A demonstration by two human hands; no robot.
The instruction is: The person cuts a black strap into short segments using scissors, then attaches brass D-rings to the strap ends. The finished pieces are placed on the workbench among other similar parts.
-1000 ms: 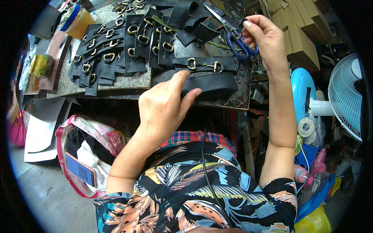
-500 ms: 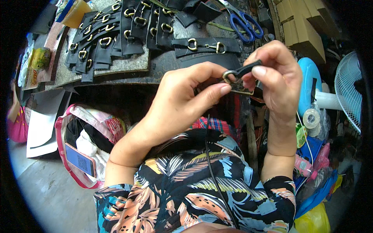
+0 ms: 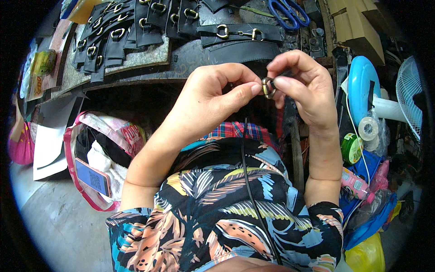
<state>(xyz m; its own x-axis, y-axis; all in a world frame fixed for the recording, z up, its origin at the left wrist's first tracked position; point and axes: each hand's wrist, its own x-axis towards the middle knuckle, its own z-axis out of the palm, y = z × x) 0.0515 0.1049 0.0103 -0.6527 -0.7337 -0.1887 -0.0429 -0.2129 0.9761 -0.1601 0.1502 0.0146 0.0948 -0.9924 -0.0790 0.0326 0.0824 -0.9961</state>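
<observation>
Just off the front edge of the bench, my two hands meet around a small brass-coloured metal ring fitting (image 3: 266,87). My left hand (image 3: 215,90) pinches the fitting between thumb and forefinger. Beside it, my right hand (image 3: 308,88) is closed, thumb against fingers, on a black leather strap that is mostly hidden by the fingers. Beyond them on the bench lies a black leather piece (image 3: 208,36) with a brass horsebit fitting. A plain curved black leather piece (image 3: 244,53) lies nearer to me.
Many black leather straps with brass rings (image 3: 117,35) cover the board at the back left. Blue-handled scissors (image 3: 290,16) lie at the far right. A blue and white fan (image 3: 362,90) stands right; a pink-edged bag (image 3: 70,149) holding a phone (image 3: 93,177) is at lower left.
The strap, seen sticking out between my hands before, is now mostly covered by my right fingers. Both hands keep their pinch and draw closer together. The view has shifted, moving the bench upward.
</observation>
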